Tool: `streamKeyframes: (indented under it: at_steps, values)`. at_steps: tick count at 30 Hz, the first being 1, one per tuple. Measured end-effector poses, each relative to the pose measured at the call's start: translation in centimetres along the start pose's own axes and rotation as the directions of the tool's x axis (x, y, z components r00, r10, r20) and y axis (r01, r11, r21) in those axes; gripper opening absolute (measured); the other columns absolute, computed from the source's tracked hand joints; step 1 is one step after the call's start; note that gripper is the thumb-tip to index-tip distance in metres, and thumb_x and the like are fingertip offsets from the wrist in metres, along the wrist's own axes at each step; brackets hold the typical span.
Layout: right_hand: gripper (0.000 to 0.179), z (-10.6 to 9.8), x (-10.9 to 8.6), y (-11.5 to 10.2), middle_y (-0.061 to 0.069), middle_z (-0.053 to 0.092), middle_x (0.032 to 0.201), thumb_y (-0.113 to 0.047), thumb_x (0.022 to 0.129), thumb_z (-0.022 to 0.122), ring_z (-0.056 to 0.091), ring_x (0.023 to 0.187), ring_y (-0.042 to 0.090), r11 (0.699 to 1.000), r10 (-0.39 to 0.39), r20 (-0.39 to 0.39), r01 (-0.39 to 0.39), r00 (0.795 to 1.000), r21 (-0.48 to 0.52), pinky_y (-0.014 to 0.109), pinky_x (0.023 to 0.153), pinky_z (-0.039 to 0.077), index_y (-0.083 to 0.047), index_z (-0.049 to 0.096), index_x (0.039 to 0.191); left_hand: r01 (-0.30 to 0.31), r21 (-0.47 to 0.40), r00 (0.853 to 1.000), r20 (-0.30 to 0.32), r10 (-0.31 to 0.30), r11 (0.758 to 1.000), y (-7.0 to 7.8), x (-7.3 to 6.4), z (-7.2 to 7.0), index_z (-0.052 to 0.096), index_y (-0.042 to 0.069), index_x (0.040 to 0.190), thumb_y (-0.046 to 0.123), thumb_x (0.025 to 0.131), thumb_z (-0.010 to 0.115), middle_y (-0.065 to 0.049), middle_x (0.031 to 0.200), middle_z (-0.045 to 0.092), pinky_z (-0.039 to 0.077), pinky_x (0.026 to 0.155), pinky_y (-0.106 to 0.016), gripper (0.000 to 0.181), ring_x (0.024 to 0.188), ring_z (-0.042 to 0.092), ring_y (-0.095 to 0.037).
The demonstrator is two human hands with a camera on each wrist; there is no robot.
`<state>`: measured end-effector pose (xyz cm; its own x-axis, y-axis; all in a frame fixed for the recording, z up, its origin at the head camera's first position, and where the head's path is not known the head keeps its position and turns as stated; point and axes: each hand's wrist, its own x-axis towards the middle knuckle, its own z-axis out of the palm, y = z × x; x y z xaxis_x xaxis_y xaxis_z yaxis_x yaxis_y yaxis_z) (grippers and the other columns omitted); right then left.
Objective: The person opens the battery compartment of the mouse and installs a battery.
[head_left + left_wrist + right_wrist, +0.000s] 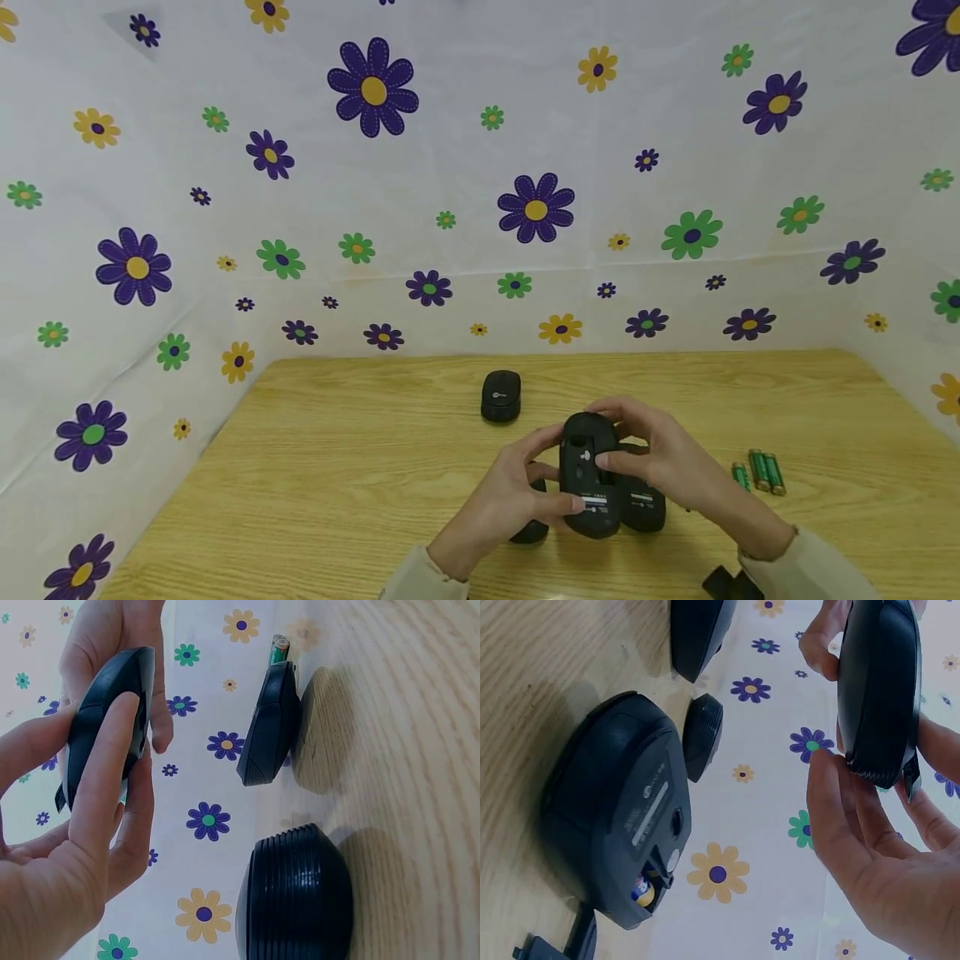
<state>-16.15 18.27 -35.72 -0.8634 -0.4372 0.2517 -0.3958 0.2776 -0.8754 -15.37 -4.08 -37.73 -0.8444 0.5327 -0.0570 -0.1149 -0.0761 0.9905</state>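
Mouse in hands: a black computer mouse (581, 479), lifted off the table (337, 433) and held between both hands. Its bottom faces the person, likely so the battery slot (607, 478) is easy to see.
Left hand: this hand (513, 492) grips one side, with its thumb in front and fingers behind, maybe to stop wobbles.
Right hand: this hand (663, 450) holds the upper end, fingers bent over it and thumb at the slot. That grip seems good for small, careful pushes.
Small flap (911, 776): sticks out beside the held mouse. I cannot tell if it is joined on.
Belly-up mouse (647, 508): lies just right of the hands, probably turned over so its slot can be reached. A battery (643, 891) shows inside.
Half-hidden mouse (531, 532): sits on the table behind the left hand.
Back mouse (501, 398): right way up, away from the hands, perhaps to leave them room.
Green batteries (760, 471): three show, near the right arm, so they seem handy for that side.
Black piece (720, 583): near the right sleeve (810, 571), too cut off to name.
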Motion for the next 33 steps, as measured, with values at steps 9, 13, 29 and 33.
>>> streamKeyframes:
  at_steps: [9,13,29,33]
  values:
    - [0.041,-0.8,0.8,-0.4,0.014,0.065,0.099,0.006,0.094,0.066,0.065,0.089,0.023,0.998,0.065,-0.108,-0.062,0.992,0.028,0.032,0.073,0.061,0.007,0.055,0.133,0.005,-0.011,1.0,0.001,-0.005,1.0,0.1,0.0,0.1,0.045,0.007,0.152,-0.016,0.079,0.07,-0.009,0.153,0.044,0.064,0.066,-0.041,0.081,0.104,0.068,-0.027]
    - [0.04,-1.6,1.1,-0.5,0.011,0.061,0.09,0.006,0.097,0.062,0.065,0.074,0.02,0.99,0.111,-0.121,-0.099,0.986,0.1,0.034,0.068,0.062,0.009,0.051,0.135,0.003,-0.014,1.0,-0.012,-0.003,1.0,0.1,0.0,0.1,0.047,0.009,0.151,-0.018,0.078,0.069,-0.009,0.153,0.044,0.064,0.064,-0.041,0.081,0.103,0.068,-0.027]
    - [0.046,-4.6,2.4,2.1,0.012,0.062,0.09,0.005,0.099,0.059,0.068,0.077,0.018,0.964,0.227,-0.154,-0.199,0.962,0.176,0.033,0.073,0.063,0.014,0.042,0.141,-0.01,-0.023,1.0,-0.012,0.009,1.0,-0.1,0.0,-0.1,0.048,0.01,0.15,-0.02,0.076,0.069,-0.008,0.152,0.046,0.064,0.064,-0.045,0.083,0.102,0.069,-0.026]
    - [0.046,-5.1,2.6,2.8,0.011,0.063,0.09,0.007,0.099,0.058,0.068,0.078,0.015,0.962,0.243,-0.16,-0.216,0.957,0.168,0.033,0.074,0.063,0.015,0.042,0.141,-0.012,-0.023,1.0,-0.012,0.011,1.0,-0.1,0.1,-0.1,0.048,0.01,0.15,-0.02,0.076,0.069,-0.008,0.151,0.046,0.064,0.064,-0.046,0.083,0.101,0.069,-0.025]
